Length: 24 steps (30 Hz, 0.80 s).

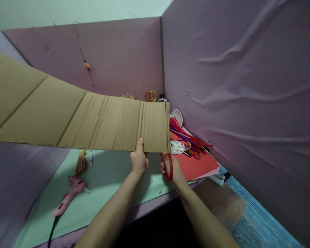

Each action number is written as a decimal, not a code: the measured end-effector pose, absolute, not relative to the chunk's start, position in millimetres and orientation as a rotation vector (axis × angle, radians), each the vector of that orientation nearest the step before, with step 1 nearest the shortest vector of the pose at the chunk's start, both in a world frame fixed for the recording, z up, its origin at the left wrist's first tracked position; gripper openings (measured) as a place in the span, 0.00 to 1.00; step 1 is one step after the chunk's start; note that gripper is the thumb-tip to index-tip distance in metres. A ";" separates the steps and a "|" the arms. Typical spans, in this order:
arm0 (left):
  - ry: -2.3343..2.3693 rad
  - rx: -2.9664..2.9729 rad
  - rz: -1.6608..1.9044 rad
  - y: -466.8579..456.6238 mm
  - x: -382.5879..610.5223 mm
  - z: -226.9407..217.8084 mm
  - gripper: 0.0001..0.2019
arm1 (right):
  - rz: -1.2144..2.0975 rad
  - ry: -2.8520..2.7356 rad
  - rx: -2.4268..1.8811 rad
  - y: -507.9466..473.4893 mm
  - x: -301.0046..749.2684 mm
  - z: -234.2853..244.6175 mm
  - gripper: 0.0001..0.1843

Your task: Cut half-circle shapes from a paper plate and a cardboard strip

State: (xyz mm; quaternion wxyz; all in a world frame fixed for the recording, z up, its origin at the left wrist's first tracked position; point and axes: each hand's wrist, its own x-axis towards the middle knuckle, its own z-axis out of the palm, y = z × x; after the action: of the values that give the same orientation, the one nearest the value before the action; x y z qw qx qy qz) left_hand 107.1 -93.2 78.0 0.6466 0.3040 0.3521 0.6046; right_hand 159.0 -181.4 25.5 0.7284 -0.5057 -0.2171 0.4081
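A long creased strip of brown cardboard [105,120] stretches from the left edge of the view to just right of the middle, raised above the table. My left hand [140,160] grips its lower edge, thumb on the near face and fingers hidden behind. In my right hand [173,170] are red-handled scissors [169,168], held at the cardboard's lower right corner. The blades are hidden behind the cardboard, so I cannot tell whether they are cutting.
On the green tabletop [105,193] lie a pink glue gun [71,196], a bundle of brown sticks [81,163] and a white pen [91,158]. Pipe cleaners [188,137] rest on red paper [198,165] at the right. More scissors [150,96] stand behind the cardboard. Purple fabric walls [235,86] enclose the table.
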 end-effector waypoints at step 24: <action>0.946 0.696 1.282 -102.9 98.0 71.7 0.14 | 0.883 -0.448 -1.138 -172.1 169.3 28.4 0.30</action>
State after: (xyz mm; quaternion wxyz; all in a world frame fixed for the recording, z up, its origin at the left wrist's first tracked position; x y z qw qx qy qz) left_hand 98.0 -102.9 71.7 0.6452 0.3058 0.4156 0.5634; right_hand 169.3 -172.1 28.4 0.7288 -0.5167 -0.2033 0.4006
